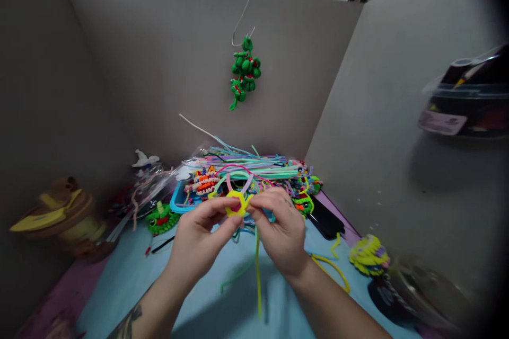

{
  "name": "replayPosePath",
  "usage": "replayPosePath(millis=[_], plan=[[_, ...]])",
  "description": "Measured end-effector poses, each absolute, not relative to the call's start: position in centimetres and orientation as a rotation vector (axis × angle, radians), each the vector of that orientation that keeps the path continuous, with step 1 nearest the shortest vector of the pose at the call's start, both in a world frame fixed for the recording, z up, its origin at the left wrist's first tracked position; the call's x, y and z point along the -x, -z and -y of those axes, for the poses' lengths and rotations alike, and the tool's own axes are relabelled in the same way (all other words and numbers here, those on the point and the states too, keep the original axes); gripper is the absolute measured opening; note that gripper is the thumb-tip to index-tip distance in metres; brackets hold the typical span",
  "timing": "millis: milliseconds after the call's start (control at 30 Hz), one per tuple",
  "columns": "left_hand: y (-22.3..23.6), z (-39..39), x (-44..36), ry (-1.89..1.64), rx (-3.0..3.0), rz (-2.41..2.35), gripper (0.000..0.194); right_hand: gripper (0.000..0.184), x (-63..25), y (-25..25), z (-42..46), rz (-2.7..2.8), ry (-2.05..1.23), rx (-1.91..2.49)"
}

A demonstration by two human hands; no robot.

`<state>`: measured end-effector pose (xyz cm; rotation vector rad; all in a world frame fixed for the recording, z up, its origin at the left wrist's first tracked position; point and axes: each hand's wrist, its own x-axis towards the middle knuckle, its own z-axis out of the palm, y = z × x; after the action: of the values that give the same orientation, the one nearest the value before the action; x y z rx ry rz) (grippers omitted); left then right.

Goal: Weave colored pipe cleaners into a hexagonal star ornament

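My left hand (204,235) pinches the lower left side of a small yellow pipe-cleaner flower (231,213) with a pink middle. Pink and lilac loops stand up above it, though I cannot tell for certain that they belong to it. Closed at the flower's right edge, my right hand (281,228) grips yellow pipe cleaner between thumb and forefinger. A yellow strand (258,280) hangs down between the hands, and a green strand (240,274) curves beside it. Both hands are held above the light blue table cover (222,312).
Behind the hands lies a pile of coloured pipe cleaners (258,165) near a blue tray (177,200). A green figure (161,219) sits left, a black phone (326,218) and a yellow bundle (369,256) right. Green figures (244,69) hang from a wire before the grey partition.
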<state>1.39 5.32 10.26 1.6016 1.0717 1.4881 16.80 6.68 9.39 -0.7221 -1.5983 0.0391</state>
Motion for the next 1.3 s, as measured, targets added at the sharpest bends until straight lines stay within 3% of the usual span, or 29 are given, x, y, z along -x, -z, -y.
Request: replayPosePath(millis=[267, 533, 833, 967, 1300], plan=[[-10.7, -5.1, -1.5, -1.507, -1.615, -1.045, 0.015, 0.031, -17.3, -8.9, -6.5, 1.699, 0.128, 0.674], [-10.3, -5.3, -1.0, -1.506, -1.768, -1.103, 0.016, 0.015, -16.9, -9.7, -6.4, 1.692, 0.007, 0.736], [-10.7, -5.8, 0.1, -1.473, -2.228, -0.98, 0.021, 0.017, -17.4, -10.5, -6.6, 1.786, -0.49, 0.857], [-10.8, -5.8, 0.1, -1.424, -2.158, -1.026, 0.018, 0.017, -17.7, -10.6, -6.9, 1.789, -0.616, 0.858], [-10.8, -6.4, -0.1, -1.351, -1.749, -1.115, 0.018, 0.008, -17.5, -10.3, -7.2, 1.799, -0.548, 0.851]])
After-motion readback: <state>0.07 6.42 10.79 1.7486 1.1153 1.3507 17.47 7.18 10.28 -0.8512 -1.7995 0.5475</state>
